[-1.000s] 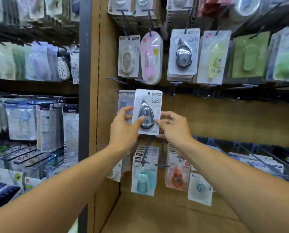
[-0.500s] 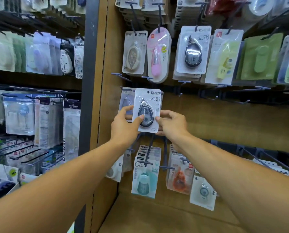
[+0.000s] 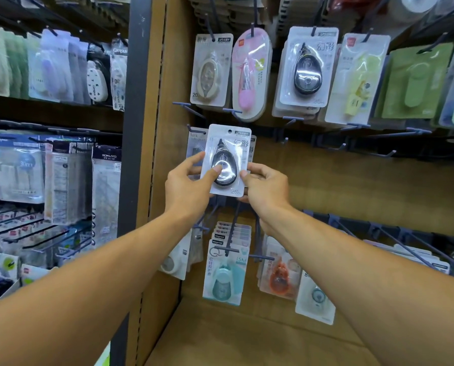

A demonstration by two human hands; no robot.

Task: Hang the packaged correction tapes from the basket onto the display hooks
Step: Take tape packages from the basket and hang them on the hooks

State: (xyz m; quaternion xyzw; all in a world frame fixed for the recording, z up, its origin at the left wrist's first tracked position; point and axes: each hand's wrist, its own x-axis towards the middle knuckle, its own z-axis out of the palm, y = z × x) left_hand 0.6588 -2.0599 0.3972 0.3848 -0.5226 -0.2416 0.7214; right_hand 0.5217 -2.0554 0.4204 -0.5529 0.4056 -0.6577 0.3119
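Pinching pack (image 3: 227,159) between both hands

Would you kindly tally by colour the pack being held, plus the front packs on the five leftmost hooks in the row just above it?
Black: 2, the held black pack and the hanging black pack
Beige: 1, the beige pack
Pink: 1, the pink pack
Yellow: 1, the yellow pack
Green: 1, the green pack
Total: 6

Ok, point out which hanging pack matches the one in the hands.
The black teardrop pack in the top row, third from the left; its neighbours are beige, pink and yellow.
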